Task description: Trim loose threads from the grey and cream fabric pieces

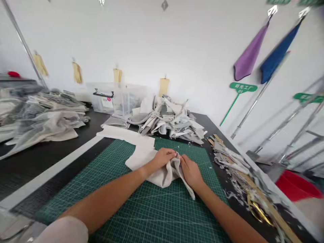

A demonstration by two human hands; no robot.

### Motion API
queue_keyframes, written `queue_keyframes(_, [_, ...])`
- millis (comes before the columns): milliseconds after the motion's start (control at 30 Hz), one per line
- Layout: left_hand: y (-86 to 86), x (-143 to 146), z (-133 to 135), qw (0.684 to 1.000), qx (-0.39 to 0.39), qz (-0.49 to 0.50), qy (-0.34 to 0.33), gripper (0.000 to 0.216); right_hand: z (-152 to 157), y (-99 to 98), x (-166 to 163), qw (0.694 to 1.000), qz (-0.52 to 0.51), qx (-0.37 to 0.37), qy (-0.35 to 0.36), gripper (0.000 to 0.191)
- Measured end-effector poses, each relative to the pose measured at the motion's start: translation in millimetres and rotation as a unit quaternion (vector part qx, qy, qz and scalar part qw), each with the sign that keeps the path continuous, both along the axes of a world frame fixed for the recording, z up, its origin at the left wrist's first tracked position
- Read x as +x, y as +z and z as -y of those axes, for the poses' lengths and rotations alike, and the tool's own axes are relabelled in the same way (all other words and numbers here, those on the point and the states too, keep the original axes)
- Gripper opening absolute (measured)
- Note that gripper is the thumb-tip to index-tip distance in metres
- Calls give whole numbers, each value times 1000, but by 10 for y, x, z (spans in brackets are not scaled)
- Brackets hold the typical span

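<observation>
My left hand (164, 158) and my right hand (190, 171) both pinch the upper edge of a pale grey fabric piece (163, 177), their fingertips close together. The cloth hangs in folds between and below the hands, and one narrow end droops past my right wrist. It lies partly on a green cutting mat (141, 216) with a fine grid. Just behind it, a long off-white fabric strip (124, 134) stretches to the left over the mat's far edge. What sits right between the fingertips is too small to make out.
Fabric scraps (172, 118) form a heap behind the mat, beside a clear plastic box (108, 99). More cloth (48, 118) is piled at the left. Along the right edge lie gold-handled scissors (258, 209), a wooden strip (268, 202) and lint. A red bucket (298, 185) stands beyond.
</observation>
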State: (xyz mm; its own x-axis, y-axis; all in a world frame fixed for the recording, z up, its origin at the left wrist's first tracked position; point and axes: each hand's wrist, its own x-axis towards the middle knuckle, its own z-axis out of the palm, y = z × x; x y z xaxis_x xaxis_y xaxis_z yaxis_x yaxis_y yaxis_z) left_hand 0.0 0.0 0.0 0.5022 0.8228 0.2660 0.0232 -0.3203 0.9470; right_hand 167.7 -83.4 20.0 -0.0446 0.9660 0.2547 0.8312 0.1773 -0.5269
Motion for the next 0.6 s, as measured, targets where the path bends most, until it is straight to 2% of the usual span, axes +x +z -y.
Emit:
queue_keyframes(233, [-21,12,-24,1000,-1,-19,16,34,-17,-22,36,1000,4,8,0,42])
queue_keyframes(600, [64,-5,31,1000,-9,-15,-14,34,-20,-17,14,999,21,6,-25,45])
